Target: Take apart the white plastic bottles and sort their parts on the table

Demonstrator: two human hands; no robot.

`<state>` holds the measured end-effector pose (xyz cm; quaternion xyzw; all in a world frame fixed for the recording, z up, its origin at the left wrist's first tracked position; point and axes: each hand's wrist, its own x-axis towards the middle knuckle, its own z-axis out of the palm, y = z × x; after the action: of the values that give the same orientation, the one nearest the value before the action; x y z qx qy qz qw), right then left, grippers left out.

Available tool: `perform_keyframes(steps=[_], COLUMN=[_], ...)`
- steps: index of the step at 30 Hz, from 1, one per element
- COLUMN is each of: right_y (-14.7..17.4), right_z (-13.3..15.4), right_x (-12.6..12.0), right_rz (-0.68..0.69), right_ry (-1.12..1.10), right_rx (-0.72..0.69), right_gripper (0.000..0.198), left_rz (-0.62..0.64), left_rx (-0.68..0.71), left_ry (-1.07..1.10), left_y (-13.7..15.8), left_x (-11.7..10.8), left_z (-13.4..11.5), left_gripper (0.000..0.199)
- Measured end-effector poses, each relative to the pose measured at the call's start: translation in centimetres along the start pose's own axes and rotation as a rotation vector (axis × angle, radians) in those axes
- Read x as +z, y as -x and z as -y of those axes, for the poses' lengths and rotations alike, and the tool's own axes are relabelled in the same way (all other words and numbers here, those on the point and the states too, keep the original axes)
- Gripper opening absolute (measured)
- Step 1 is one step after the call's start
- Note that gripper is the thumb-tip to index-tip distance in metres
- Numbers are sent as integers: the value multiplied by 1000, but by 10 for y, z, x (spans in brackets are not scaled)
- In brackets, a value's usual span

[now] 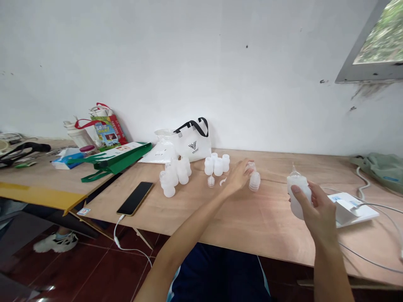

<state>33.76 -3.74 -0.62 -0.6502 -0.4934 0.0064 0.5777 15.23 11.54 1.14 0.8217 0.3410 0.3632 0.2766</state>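
Note:
In my right hand [317, 205] is a translucent white squeeze bottle [299, 197], held nearly upright above the table's right side, with a pointed clear nozzle on top. My left hand [241, 174] reaches across the table, its fingers closed on a clear plastic cap [251, 166]; slight blur hides the exact grip. Just in front of that cap lies a stack of clear caps [254, 182]. A small nozzle cap [211, 181] and a curved clear piece [223, 181] lie left of my left hand. Behind them stands a cluster of white bottles [218, 165].
More white bottles [174, 172] stand farther left, near a black phone [135, 198] on a cable. A white tote bag [195, 144] leans on the wall. At right are a white box [354, 209] with cables and a grey-green cloth bag [380, 170]. A green bag [116, 158] bridges the tables.

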Motion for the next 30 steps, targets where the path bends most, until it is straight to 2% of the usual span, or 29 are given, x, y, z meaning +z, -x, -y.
perform_keyframes(steps=[2,4,7,9,11,13,16,18,25,30], right_y=[-1,-1,-2,-3,-4,-5,-2,2,16,31], right_z=[0,0,0,1,4,9,17,21,28,37], right_x=[-1,-2,-3,-4,-4,-2,7,15,41,56], right_rz=[40,60,74,99,179,332,582,684,771,711], right_ry=[-40,-59,-73,-61,-17,38,52,19,67,345], right_rx=[73,111,128,126,105,71,22,-7,-107,-249], right_gripper=[51,52,54,55,54,52,48,46,37,26], left_rz=[43,142,288,258,120,31,169,194,180,99], left_rx=[9,-9,-49,-59,-74,-84,-64,-92,-235,-319], left_ry=[-16,-18,6,46,177,389,593,645,745,694], left_y=[-8,-12,-8,1,15,31,55,68,91,100], left_x=[14,25,33,31,25,16,2,-6,-23,-13], left_z=[2,6,11,11,6,0,-5,-4,14,33], left_gripper=[37,42,66,81,76,59,42,39,41,39])
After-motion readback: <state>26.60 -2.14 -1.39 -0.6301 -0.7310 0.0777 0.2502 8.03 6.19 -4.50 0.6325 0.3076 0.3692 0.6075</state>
